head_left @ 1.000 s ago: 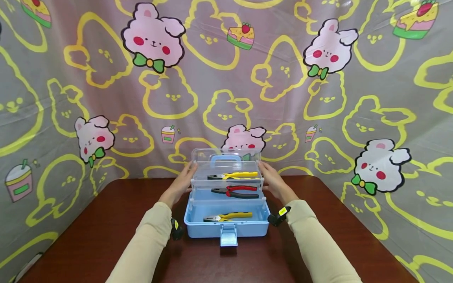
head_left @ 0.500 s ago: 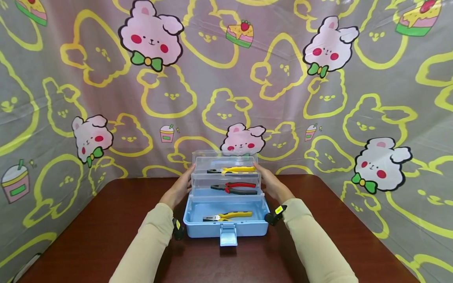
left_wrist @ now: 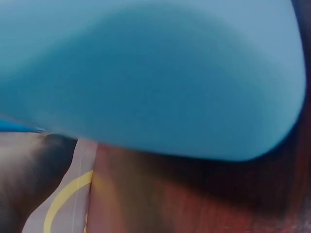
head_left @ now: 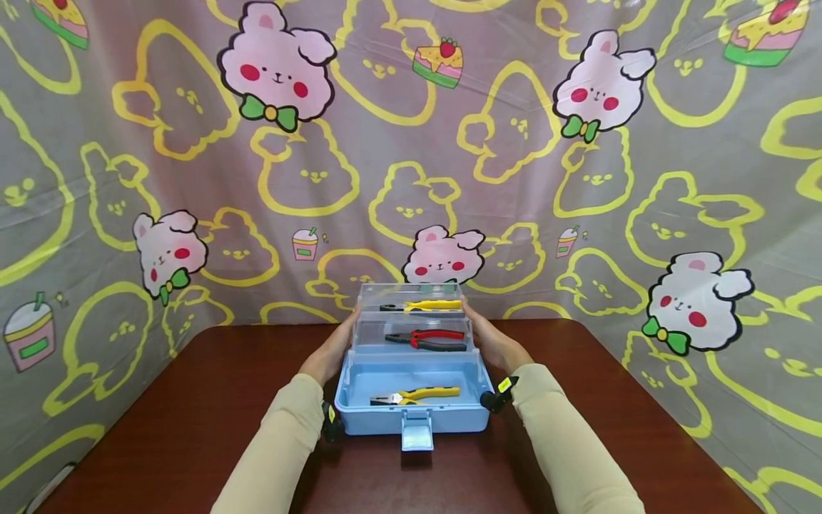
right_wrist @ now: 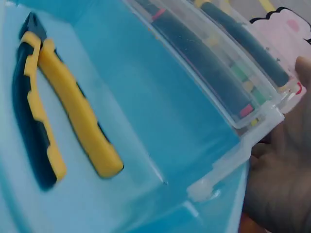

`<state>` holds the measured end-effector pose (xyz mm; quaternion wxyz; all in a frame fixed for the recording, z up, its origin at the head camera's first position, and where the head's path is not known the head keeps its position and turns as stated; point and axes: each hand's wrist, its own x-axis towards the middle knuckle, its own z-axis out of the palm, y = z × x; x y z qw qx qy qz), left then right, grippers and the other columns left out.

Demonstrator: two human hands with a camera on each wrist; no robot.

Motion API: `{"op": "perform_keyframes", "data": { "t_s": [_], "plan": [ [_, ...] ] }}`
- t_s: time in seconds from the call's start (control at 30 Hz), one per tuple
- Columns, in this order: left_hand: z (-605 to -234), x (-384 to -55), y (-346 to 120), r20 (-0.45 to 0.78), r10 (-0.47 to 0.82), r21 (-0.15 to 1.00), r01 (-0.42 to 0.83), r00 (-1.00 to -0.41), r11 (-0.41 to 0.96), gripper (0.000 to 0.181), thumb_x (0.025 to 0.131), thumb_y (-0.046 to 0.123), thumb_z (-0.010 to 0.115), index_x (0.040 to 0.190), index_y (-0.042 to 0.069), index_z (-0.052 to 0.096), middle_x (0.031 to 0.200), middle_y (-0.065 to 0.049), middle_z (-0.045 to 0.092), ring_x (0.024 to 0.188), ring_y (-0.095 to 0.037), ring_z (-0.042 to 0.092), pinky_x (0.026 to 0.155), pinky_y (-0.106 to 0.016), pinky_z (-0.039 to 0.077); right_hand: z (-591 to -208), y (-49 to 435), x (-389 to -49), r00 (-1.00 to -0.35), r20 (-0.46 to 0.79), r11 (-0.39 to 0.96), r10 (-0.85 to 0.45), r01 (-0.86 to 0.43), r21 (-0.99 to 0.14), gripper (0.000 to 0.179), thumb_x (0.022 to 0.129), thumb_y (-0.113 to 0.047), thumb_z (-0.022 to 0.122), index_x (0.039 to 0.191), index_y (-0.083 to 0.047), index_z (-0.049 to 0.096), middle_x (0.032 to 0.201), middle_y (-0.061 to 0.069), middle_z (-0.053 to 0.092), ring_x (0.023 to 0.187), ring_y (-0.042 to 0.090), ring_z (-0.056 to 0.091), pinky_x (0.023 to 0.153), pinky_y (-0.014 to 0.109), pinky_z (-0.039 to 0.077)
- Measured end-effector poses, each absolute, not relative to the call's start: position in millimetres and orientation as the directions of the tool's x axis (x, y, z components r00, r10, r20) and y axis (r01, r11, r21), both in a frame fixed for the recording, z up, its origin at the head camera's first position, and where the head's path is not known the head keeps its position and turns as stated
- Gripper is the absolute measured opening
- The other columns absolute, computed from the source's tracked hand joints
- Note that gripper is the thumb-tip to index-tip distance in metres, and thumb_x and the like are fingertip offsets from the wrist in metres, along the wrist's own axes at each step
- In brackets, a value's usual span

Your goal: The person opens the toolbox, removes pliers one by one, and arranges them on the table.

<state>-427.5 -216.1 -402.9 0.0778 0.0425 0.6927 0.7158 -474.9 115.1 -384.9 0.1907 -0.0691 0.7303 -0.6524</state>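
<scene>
A light blue toolbox [head_left: 359, 421] stands unfolded on the table, its front latch [head_left: 417, 433] hanging down. Yellow-and-black pliers [head_left: 417, 394] lie in its base. Red-and-black pliers [head_left: 427, 340] rest in the lower clear tray [head_left: 372, 335], and more yellow-handled pliers [head_left: 424, 305] in the upper one. The clear lid is mostly hidden behind the trays. At the toolbox's left side my left hand [head_left: 330, 353] reaches back and holds the lid's edge, fingertips hidden. My right hand [head_left: 499, 344] does likewise on the right; in the right wrist view its fingers curl behind the tray hinge [right_wrist: 257, 131].
The brown table [head_left: 244, 385] extends to both sides of the toolbox. A grey cartoon-print curtain [head_left: 411, 143] hangs close behind the table and along both sides. Blue toolbox wall [left_wrist: 160, 87] fills most of the left wrist view.
The lid has tipped backward and down, its blue handle now out of sight. The clear trays have shifted slightly back with it, and both hands have followed. The toolbox base stays put.
</scene>
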Motion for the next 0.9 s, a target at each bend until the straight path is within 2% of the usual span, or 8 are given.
{"op": "perform_keyframes", "data": {
  "t_s": [0.17, 0.23, 0.37, 0.47, 0.63, 0.77, 0.9],
  "plan": [
    [-404, -428, -213, -0.094, 0.127, 0.995, -0.089, -0.987, 0.043, 0.081, 0.108, 0.061, 0.030, 0.167, 0.012, 0.007, 0.170, -0.017, 0.012, 0.152, -0.036, 0.017, 0.122, -0.053, 0.010, -388, 116, -475, -0.899, -0.234, 0.222, -0.371, 0.159, -0.962, 0.082, 0.105, -0.065, 0.037, 0.165, -0.013, 0.021, 0.164, 0.018, 0.030, 0.149, 0.040, 0.025, 0.118, 0.062, 0.016],
    [-404, -426, -213, -0.094, 0.115, 0.994, -0.086, -0.989, 0.068, 0.081, 0.108, 0.061, 0.031, 0.168, 0.014, 0.004, 0.171, -0.017, 0.003, 0.154, -0.036, 0.009, 0.122, -0.055, 0.007, -387, 116, -476, -0.897, -0.233, 0.227, -0.375, 0.155, -0.962, 0.081, 0.105, -0.065, 0.036, 0.166, -0.013, 0.021, 0.164, 0.018, 0.029, 0.150, 0.040, 0.024, 0.119, 0.063, 0.015],
    [-407, -425, -213, -0.086, 0.085, 0.990, -0.075, -0.993, 0.123, 0.084, 0.106, 0.064, 0.034, 0.168, 0.015, 0.005, 0.171, -0.017, -0.004, 0.155, -0.038, -0.002, 0.120, -0.060, 0.003, -388, 116, -477, -0.893, -0.240, 0.237, -0.381, 0.156, -0.959, 0.085, 0.105, -0.065, 0.035, 0.166, -0.010, 0.015, 0.166, 0.019, 0.023, 0.152, 0.041, 0.020, 0.119, 0.061, 0.014],
    [-412, -423, -213, -0.078, 0.068, 0.986, -0.066, -0.995, 0.155, 0.087, 0.105, 0.067, 0.035, 0.167, 0.012, 0.009, 0.171, -0.019, -0.002, 0.155, -0.040, -0.002, 0.120, -0.062, 0.003, -391, 120, -475, -0.893, -0.221, 0.247, -0.393, 0.129, -0.960, 0.083, 0.106, -0.064, 0.036, 0.166, -0.009, 0.017, 0.166, 0.019, 0.026, 0.151, 0.041, 0.023, 0.119, 0.061, 0.017],
    [-415, -421, -212, -0.068, 0.069, 0.974, -0.052, -0.995, 0.219, 0.092, 0.103, 0.071, 0.037, 0.166, 0.008, 0.015, 0.171, -0.019, 0.007, 0.155, -0.040, 0.003, 0.120, -0.062, 0.006, -390, 135, -471, -0.901, -0.184, 0.304, -0.392, 0.062, -0.951, 0.077, 0.108, -0.060, 0.037, 0.162, -0.006, 0.029, 0.160, 0.021, 0.036, 0.146, 0.045, 0.033, 0.116, 0.060, 0.027],
    [-413, -418, -215, -0.050, 0.058, 0.959, -0.032, -0.997, 0.281, 0.095, 0.102, 0.073, 0.037, 0.166, 0.007, 0.013, 0.170, -0.019, 0.011, 0.155, -0.040, 0.007, 0.119, -0.063, 0.007, -386, 140, -469, -0.916, -0.128, 0.348, -0.381, -0.014, -0.938, 0.071, 0.108, -0.058, 0.039, 0.159, -0.009, 0.036, 0.157, 0.021, 0.041, 0.140, 0.048, 0.041, 0.112, 0.062, 0.033],
    [-409, -411, -222, -0.043, 0.035, 0.937, -0.029, -0.998, 0.349, 0.098, 0.102, 0.070, 0.039, 0.165, 0.001, 0.008, 0.170, -0.022, 0.011, 0.154, -0.042, 0.008, 0.119, -0.064, 0.009, -383, 139, -467, -0.949, -0.042, 0.429, -0.313, -0.101, -0.898, 0.070, 0.108, -0.057, 0.043, 0.158, -0.008, 0.039, 0.153, 0.020, 0.046, 0.136, 0.047, 0.045, 0.110, 0.062, 0.037]
  ]
}}
